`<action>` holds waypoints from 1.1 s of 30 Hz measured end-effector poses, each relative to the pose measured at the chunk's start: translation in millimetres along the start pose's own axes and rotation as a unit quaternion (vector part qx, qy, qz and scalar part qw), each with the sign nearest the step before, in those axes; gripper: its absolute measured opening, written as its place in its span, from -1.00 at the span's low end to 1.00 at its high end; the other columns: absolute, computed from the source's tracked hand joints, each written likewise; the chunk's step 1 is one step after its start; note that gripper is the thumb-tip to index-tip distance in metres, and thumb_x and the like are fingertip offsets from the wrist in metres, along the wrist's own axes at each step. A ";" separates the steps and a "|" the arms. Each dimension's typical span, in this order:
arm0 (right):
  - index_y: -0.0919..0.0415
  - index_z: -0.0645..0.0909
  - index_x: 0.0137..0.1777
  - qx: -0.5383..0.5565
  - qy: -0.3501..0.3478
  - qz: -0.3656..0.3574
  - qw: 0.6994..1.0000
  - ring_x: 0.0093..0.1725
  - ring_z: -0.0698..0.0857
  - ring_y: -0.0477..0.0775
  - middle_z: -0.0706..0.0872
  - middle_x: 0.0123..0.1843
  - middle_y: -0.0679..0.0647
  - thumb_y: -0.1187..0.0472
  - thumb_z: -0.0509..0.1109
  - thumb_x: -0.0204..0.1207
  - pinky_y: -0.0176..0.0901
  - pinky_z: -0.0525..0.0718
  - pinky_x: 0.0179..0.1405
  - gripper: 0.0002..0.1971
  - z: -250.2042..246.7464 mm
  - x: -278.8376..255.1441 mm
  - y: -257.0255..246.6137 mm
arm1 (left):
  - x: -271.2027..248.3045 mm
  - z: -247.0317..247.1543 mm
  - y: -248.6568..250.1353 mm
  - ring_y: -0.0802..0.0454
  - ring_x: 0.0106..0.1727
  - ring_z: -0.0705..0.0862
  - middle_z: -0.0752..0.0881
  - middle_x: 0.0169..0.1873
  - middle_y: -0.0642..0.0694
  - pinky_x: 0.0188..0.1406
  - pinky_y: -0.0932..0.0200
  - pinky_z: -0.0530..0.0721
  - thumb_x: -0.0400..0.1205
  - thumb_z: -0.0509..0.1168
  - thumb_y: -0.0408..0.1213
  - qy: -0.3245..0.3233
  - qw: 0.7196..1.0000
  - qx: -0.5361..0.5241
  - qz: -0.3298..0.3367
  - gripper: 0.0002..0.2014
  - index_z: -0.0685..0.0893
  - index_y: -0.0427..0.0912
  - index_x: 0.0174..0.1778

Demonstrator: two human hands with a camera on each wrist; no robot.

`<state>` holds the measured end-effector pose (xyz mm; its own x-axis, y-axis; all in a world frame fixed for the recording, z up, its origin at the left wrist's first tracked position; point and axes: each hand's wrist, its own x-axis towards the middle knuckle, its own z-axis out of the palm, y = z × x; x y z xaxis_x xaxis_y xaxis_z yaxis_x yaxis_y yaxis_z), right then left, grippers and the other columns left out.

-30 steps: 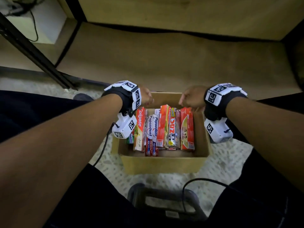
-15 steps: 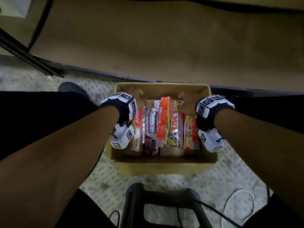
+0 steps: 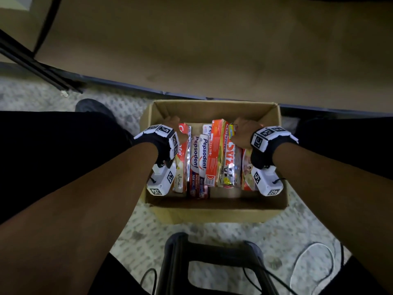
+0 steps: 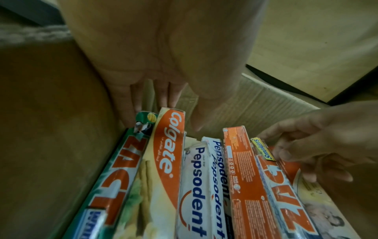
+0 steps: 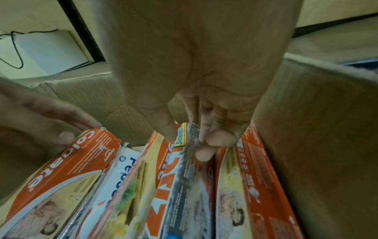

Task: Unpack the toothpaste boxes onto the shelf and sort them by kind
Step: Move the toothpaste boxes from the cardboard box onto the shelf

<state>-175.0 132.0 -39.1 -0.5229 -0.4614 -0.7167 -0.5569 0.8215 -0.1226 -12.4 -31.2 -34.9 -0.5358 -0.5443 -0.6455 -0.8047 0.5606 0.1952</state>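
An open cardboard carton (image 3: 212, 104) on the floor holds several toothpaste boxes lying side by side. My left hand (image 3: 173, 126) reaches into its far left end. There the fingers (image 4: 163, 93) and thumb straddle the end of the orange Colgate box (image 4: 167, 145), beside a green Zact box (image 4: 118, 174). My right hand (image 3: 244, 130) is at the far right end. Its thumb and fingers (image 5: 214, 140) pinch the end of the silver Zact box (image 5: 190, 186) with the yellow tab. Two white Pepsodent boxes (image 3: 198, 158) and an orange box (image 3: 214, 150) lie between. The tan shelf board (image 3: 212, 50) is just beyond the carton.
My legs in dark trousers flank the carton, with a dark shoe (image 3: 91, 106) at the left. A black stool frame (image 3: 212, 262) and a white cable (image 3: 312, 262) lie on the floor near me. A black shelf post (image 3: 32, 62) slants at the far left.
Both hands have dropped from above the carton's far rim down onto the far ends of the boxes. The view has tilted down, so the carton looks closer.
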 end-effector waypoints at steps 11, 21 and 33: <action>0.39 0.47 0.46 0.084 0.025 0.031 0.996 0.40 0.55 0.36 0.54 0.43 0.36 0.21 0.37 0.59 0.03 0.56 0.24 -0.53 24.8 -29.8 -0.7 | -28.6 11.1 4.7 -0.22 0.39 0.55 0.52 0.39 -0.27 0.36 0.01 0.52 0.70 0.26 -0.30 -0.013 0.999 0.000 0.031 -0.70 0.52 -0.22 0.35; 0.15 0.17 0.51 0.144 -0.015 -0.012 0.989 0.10 0.70 0.25 0.63 0.13 0.21 0.13 0.43 0.45 0.05 0.73 -0.09 -0.31 31.5 -37.6 -11.9 | -29.9 43.6 6.3 -0.22 -0.15 0.71 0.65 -0.05 -0.20 -0.20 -0.15 0.74 0.25 0.48 -0.13 0.078 0.970 -0.228 0.022 -0.35 0.36 -0.11 0.21; -0.34 0.13 0.28 0.289 0.025 -0.017 0.957 -0.02 0.74 0.19 0.55 0.25 0.17 0.34 0.70 0.13 0.11 0.82 -0.10 -0.03 67.0 -55.9 -7.6 | -28.1 43.7 5.2 -0.33 -0.13 0.77 0.73 -0.05 -0.30 -0.31 -0.27 0.77 0.39 0.46 -0.36 -0.042 0.968 -0.215 0.124 -0.20 0.19 0.31 0.39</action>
<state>-98.2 174.0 -44.0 -0.5495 -0.4943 -0.6736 -0.1312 0.8473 -0.5147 9.7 14.3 -48.1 -0.7186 -0.3633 -0.5930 -0.6951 0.3461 0.6301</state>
